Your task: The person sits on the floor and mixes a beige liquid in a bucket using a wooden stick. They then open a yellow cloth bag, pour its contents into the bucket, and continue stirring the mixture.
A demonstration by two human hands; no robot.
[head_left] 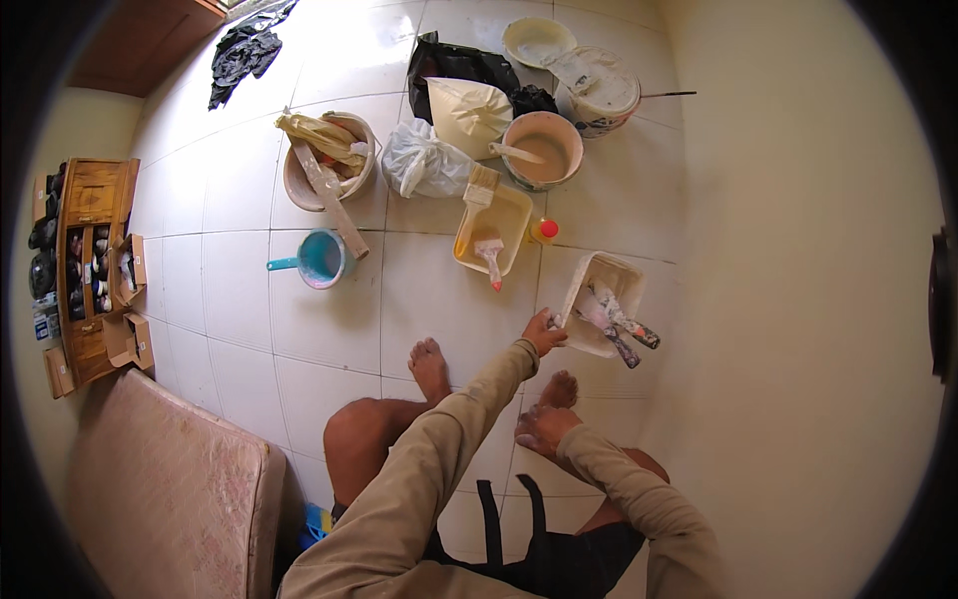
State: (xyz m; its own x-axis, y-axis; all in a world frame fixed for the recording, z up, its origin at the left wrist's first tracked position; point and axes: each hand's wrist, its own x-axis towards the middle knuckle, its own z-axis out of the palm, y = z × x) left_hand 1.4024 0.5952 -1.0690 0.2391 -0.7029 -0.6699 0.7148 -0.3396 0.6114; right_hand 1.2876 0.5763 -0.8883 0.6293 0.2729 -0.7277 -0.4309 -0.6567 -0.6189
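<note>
Stretched toward one o'clock, the left hand (pixel 544 331) has its fingers closed on the rim of the pale tray (pixel 621 272) at its two o'clock; the right hand (pixel 544 427), at six o'clock from it, lies near the right foot (pixel 561 388), its grip impossible to tell. The scrapers (pixel 639 330) have obscured blades. White floor tiles (pixel 424 290) meet a cream wall (pixel 798 299) at three o'clock.

Wrinkled tan sleeves (pixel 444 444), black shorts (pixel 594 551), two black straps (pixel 490 519) and bare feet (pixel 429 369) show.
</note>
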